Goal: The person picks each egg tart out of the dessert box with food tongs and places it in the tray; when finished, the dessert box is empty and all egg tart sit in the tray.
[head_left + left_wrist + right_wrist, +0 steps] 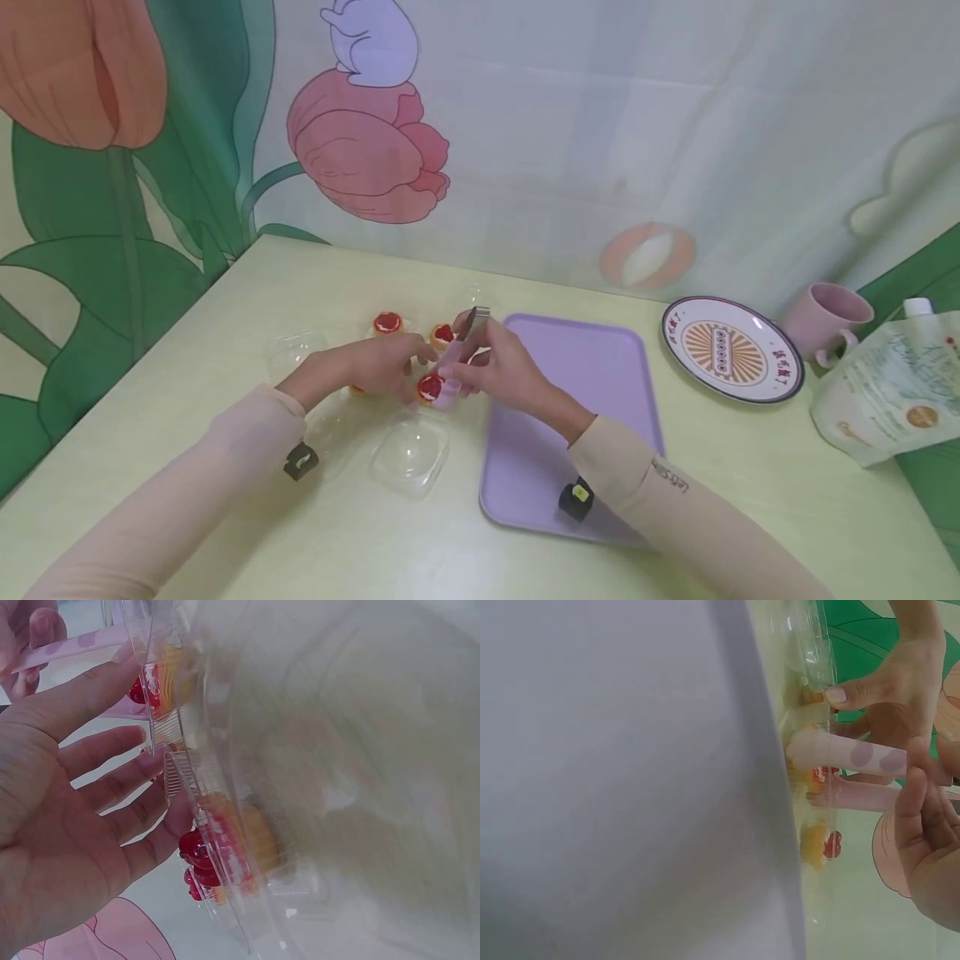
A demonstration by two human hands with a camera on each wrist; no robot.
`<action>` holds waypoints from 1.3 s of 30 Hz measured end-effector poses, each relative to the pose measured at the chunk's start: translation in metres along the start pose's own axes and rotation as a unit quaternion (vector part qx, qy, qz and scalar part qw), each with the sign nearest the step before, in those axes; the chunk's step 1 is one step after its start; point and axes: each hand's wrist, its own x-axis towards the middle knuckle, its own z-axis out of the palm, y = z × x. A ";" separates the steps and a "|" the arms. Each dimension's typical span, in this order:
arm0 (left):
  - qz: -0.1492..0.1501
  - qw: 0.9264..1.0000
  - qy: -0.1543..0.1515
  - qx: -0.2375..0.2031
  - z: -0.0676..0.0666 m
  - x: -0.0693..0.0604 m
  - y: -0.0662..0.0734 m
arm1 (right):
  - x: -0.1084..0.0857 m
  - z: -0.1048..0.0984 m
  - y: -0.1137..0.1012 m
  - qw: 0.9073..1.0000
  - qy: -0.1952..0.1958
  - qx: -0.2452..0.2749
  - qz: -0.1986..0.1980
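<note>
Small tarts with red berry topping, such as the front one [431, 387], sit in a clear plastic clamshell box [411, 454]. My left hand [386, 362] reaches over the box from the left. In the left wrist view, its thumb and extended fingertips touch the clear plastic edge beside a tart [217, 855]. My right hand [504, 362] grips tongs [874, 755] with a metal bend and pink, spotted arms. Seen from the right wrist, the tong tips reach down on either side of a tart [823, 775]; whether they squeeze it I cannot tell.
A purple tray [577, 358] lies right of the box, under my right forearm. Beyond it a patterned plate [718, 350], a pink mug [825, 317] and a white spouted pouch [888, 392] stand along the right. A printed curtain [540, 150] hangs behind the table.
</note>
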 end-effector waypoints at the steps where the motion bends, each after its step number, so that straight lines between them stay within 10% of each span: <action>1: -0.003 1.000 0.000 -0.001 0.000 0.000 0.000 | 0.000 -0.001 0.000 1.000 -0.009 -0.007 0.003; 10: -0.012 1.000 -0.001 -0.007 0.000 0.000 0.000 | 0.005 -0.004 0.004 0.993 -0.053 -0.106 0.017; 39: 0.003 1.000 0.006 -0.003 0.003 0.002 -0.004 | 0.009 0.002 0.022 0.998 -0.056 0.010 0.031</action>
